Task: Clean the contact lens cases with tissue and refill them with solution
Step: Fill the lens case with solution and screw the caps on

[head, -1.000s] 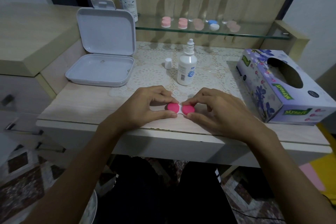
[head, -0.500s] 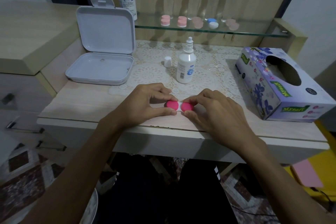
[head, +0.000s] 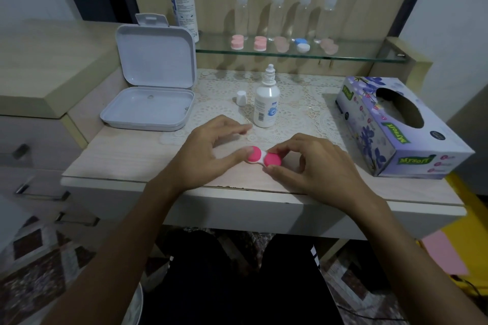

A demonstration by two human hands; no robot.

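Right hand grip pinches the pink lens case near the desk's front edge; left hand wide, thumb touching it.

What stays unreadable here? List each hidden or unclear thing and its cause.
Head view only:
- Pink-capped white contact lens case: its wells are covered by the caps, so contents are unknown.
- Purple floral cardboard tissue box: the dark opening hides any tissue.
- Small white plastic solution bottle: opaque, level unseen; label too small.
- Left hand: fingertips blurred.
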